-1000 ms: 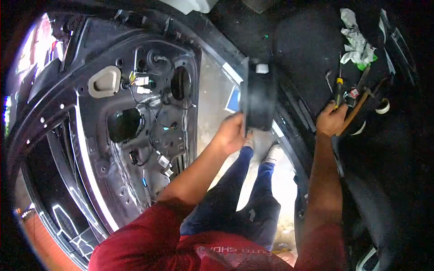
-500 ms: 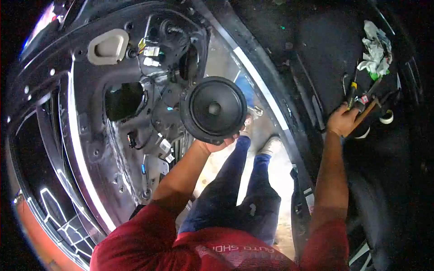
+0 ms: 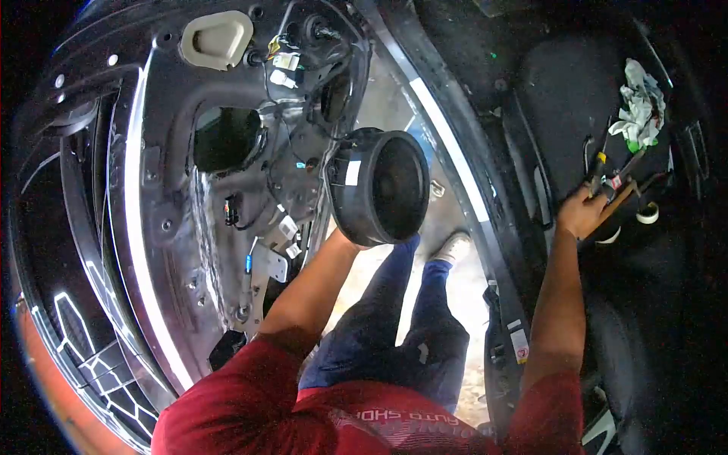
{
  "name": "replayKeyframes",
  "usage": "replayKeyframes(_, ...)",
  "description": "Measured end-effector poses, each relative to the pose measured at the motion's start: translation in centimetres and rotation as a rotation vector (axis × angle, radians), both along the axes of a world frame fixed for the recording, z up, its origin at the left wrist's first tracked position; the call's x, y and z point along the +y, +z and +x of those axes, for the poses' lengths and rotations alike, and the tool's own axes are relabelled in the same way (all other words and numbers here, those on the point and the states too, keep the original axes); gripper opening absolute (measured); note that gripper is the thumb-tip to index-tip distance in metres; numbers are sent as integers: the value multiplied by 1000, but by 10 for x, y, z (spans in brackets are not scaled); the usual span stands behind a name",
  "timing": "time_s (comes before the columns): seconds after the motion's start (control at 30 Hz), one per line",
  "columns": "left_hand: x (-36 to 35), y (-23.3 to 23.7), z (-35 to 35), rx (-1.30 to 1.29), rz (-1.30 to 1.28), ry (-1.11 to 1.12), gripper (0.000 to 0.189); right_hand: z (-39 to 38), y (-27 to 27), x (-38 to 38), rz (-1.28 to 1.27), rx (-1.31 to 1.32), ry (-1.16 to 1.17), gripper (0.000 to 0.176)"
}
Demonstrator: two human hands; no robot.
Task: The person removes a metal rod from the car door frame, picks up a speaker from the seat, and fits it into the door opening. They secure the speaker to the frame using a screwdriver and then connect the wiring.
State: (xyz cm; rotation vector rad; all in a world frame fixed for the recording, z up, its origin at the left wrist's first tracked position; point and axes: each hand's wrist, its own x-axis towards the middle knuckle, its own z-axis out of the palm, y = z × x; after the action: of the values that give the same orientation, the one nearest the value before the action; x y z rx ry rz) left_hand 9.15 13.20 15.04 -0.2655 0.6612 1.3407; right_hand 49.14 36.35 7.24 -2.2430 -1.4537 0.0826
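Observation:
A round black car speaker [image 3: 398, 186] is held up in front of me, tilted so its cone faces right and its deep housing shows. From below, my left hand [image 3: 355, 241] grips it; most of the fingers are hidden behind the housing. On the dark car floor at right, my right hand [image 3: 581, 215] is closed among several tools. Beside its fingers lie a yellow-and-black handled tool [image 3: 601, 158] and a tan handle [image 3: 618, 201]. What the fingers hold cannot be made out.
The stripped car door [image 3: 171, 182] stands at left with loose connectors [image 3: 284, 70] and a blue-handled screwdriver [image 3: 248, 264]. A crumpled white wrapper [image 3: 641, 102] and a roll of tape [image 3: 647, 213] lie at right. The door sill [image 3: 455, 152] runs between.
The speaker has turned from facing me to facing right, showing its side and a white label. My view has shifted slightly; my right hand remains among the tools.

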Motion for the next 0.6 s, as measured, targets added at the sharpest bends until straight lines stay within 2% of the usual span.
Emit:
replayKeyframes(0.17, 0, 5, 6, 35, 16, 6, 40, 19, -14, 1, 47, 57, 86, 58)
replayKeyframes(0.23, -2, 4, 7, 66, 11, -28, 40, 32, -27, 2, 176, -27, 172, 56)
replayKeyframes(0.37, -3, -1, 7, 178, -6, -123, 40, -32, 56, -33, 225, 93, 42, 56)
replayKeyframes(0.43, -4, -6, 6, 325, -16, -242, 40, -75, 97, -67, 223, 850, 253, 68)
replayKeyframes(0.5, -3, -11, 6, 569, 6, -434, 40, -103, 122, -106, -142, 1097, 494, 98)
replayKeyframes(0.53, -3, -18, 5, 723, 52, -543, 40, -110, 97, -123, -278, 1339, 619, 114)
replayKeyframes(0.57, -3, -24, 4, 863, 108, -625, 40, -126, 105, -137, -496, 1508, 590, 128)
replayKeyframes(0.6, -1, -26, 5, 948, 138, -662, 41, -137, 97, -146, -556, 1560, 673, 137)
